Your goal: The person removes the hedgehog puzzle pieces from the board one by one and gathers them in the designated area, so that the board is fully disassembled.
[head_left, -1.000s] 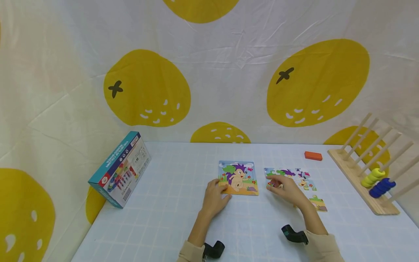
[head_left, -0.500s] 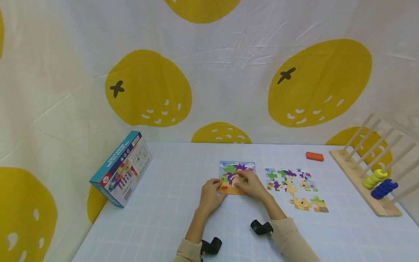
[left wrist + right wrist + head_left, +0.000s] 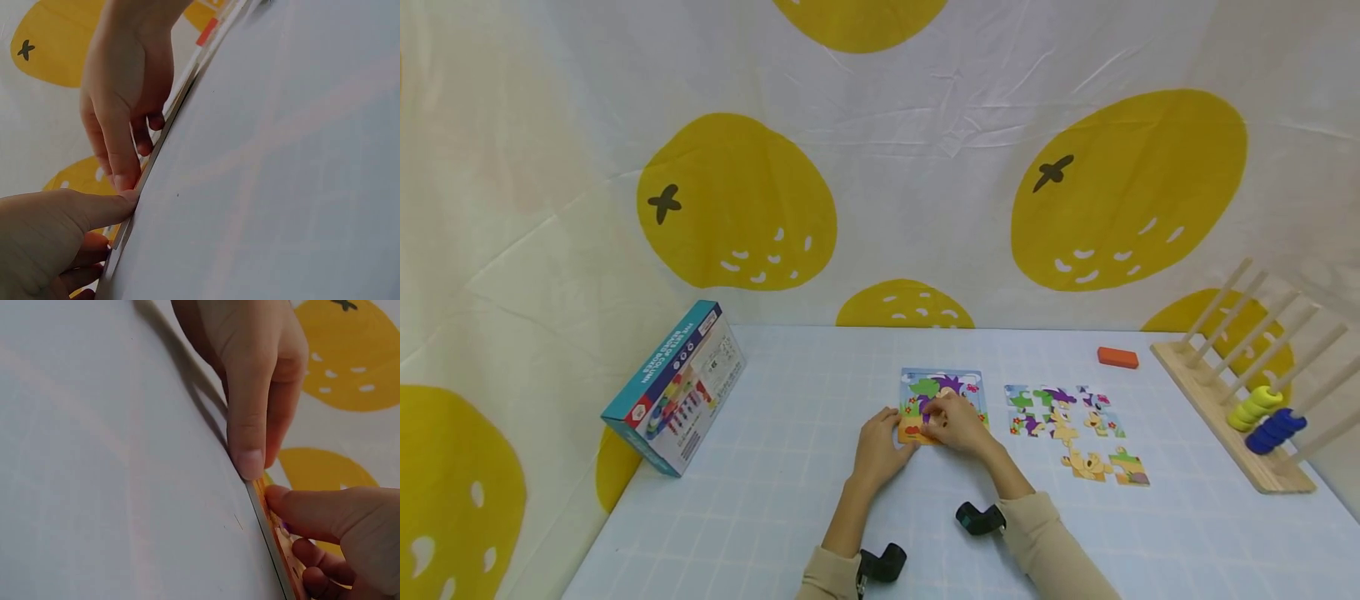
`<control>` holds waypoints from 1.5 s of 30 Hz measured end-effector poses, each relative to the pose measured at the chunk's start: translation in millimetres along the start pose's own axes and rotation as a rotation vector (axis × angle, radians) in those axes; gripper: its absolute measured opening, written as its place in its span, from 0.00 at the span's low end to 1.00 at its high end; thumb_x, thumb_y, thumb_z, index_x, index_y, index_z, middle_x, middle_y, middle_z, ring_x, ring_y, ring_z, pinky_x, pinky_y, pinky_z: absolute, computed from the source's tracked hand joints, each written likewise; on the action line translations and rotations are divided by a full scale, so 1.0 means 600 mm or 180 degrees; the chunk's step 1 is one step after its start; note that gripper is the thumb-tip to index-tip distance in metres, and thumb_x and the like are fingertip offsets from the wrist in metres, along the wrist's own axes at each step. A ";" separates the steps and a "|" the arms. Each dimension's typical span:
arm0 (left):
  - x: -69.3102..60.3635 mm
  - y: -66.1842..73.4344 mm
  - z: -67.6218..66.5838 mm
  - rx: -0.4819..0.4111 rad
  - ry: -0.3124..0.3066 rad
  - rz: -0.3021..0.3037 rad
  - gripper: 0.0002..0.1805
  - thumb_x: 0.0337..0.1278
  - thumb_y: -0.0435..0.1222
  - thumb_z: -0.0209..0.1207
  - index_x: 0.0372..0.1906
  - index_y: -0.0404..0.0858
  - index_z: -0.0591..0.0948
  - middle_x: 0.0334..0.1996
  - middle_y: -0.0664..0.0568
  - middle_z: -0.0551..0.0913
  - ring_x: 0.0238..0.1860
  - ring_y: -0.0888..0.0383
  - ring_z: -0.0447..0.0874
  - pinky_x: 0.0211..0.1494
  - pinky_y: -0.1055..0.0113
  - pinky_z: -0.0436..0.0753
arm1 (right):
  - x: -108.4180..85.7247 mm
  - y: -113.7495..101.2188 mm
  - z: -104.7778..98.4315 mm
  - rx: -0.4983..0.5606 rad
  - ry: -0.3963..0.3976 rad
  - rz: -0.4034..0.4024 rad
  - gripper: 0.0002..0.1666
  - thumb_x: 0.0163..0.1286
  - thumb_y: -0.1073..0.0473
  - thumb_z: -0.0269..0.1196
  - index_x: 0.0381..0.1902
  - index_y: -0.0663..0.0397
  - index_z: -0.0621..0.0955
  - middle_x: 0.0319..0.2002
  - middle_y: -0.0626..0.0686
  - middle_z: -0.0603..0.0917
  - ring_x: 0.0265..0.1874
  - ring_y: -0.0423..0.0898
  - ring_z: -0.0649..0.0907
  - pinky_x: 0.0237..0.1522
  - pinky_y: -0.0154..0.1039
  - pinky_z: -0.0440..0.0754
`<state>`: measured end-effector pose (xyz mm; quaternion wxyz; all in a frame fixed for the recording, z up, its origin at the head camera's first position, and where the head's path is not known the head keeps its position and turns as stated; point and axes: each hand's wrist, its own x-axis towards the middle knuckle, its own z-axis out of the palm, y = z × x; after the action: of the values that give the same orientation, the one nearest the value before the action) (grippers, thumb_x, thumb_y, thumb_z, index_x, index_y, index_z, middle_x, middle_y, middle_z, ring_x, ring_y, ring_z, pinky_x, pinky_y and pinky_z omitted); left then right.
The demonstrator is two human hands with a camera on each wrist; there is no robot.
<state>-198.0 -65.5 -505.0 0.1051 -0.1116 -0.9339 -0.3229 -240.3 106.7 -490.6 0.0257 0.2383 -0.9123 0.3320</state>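
A square puzzle board (image 3: 946, 377) with a printed hedgehog lies mid-table in the head view. At its front left corner my left hand (image 3: 877, 447) holds the board, thumb along the front edge (image 3: 259, 506) and fingers at the left side. My right hand (image 3: 957, 423) is over the board's lower left area, thumb and fingers pinching a small puzzle piece (image 3: 912, 430) against the surface; most of the piece is covered by fingers. Both hands meet closely in the left wrist view, right hand (image 3: 125, 106) above the left hand (image 3: 50, 231).
Loose puzzle pieces (image 3: 1063, 429) lie spread in rows right of the board. Behind them is a red block (image 3: 1117, 357). A wooden peg rack (image 3: 1232, 417) with yellow beads (image 3: 1255, 407) and blue beads (image 3: 1276, 431) stands far right. A toy box (image 3: 673, 392) stands at left.
My right hand has moved left from the loose pieces onto the board, then slightly farther left toward its front left corner. My left hand has shifted slightly left, staying at the corner.
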 end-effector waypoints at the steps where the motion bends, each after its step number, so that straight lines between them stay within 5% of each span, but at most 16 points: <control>1: 0.000 0.000 0.000 0.0007 0.0000 0.0008 0.27 0.45 0.41 0.69 0.48 0.27 0.80 0.53 0.39 0.78 0.60 0.42 0.71 0.63 0.49 0.69 | 0.000 0.001 0.000 0.0029 -0.0020 -0.0008 0.16 0.54 0.57 0.70 0.38 0.62 0.83 0.35 0.55 0.82 0.37 0.50 0.78 0.43 0.48 0.75; 5: -0.002 0.000 -0.001 0.0033 0.0022 0.0060 0.25 0.44 0.41 0.69 0.46 0.27 0.80 0.52 0.39 0.79 0.59 0.42 0.72 0.62 0.49 0.69 | -0.001 0.007 0.000 0.0172 -0.0013 -0.0081 0.19 0.52 0.54 0.72 0.36 0.63 0.83 0.32 0.52 0.81 0.33 0.45 0.76 0.37 0.42 0.75; 12: -0.003 -0.001 -0.001 0.0057 0.0089 0.0136 0.24 0.44 0.41 0.70 0.44 0.28 0.81 0.52 0.39 0.79 0.59 0.42 0.73 0.61 0.49 0.70 | 0.009 -0.004 -0.015 0.0364 -0.0417 0.0314 0.24 0.49 0.56 0.75 0.39 0.65 0.80 0.33 0.53 0.80 0.32 0.44 0.75 0.36 0.37 0.76; 17: -0.004 0.000 0.000 0.0061 0.0053 0.0105 0.24 0.45 0.41 0.69 0.45 0.29 0.81 0.52 0.39 0.78 0.59 0.42 0.72 0.62 0.49 0.70 | 0.009 -0.007 -0.012 0.0573 -0.0379 0.0415 0.24 0.47 0.60 0.75 0.39 0.65 0.78 0.33 0.53 0.79 0.31 0.44 0.74 0.34 0.35 0.75; 28: -0.004 0.003 -0.001 0.0125 0.0063 0.0116 0.23 0.47 0.43 0.68 0.43 0.28 0.81 0.51 0.39 0.79 0.58 0.42 0.73 0.61 0.49 0.70 | 0.002 -0.021 -0.016 0.0504 -0.0492 0.0109 0.22 0.53 0.66 0.70 0.45 0.69 0.78 0.30 0.53 0.78 0.28 0.42 0.74 0.31 0.33 0.76; 45: -0.004 0.004 -0.002 0.0063 0.0051 0.0082 0.23 0.47 0.42 0.68 0.43 0.29 0.81 0.52 0.39 0.78 0.59 0.42 0.72 0.62 0.48 0.70 | 0.001 -0.025 -0.019 0.0463 -0.0394 0.0138 0.25 0.50 0.67 0.72 0.46 0.71 0.79 0.32 0.55 0.80 0.29 0.43 0.74 0.30 0.32 0.76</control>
<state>-194.8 -65.0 -503.7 0.1178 -0.1199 -0.9347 -0.3131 -235.4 103.7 -472.6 -0.0552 0.2398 -0.8906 0.3825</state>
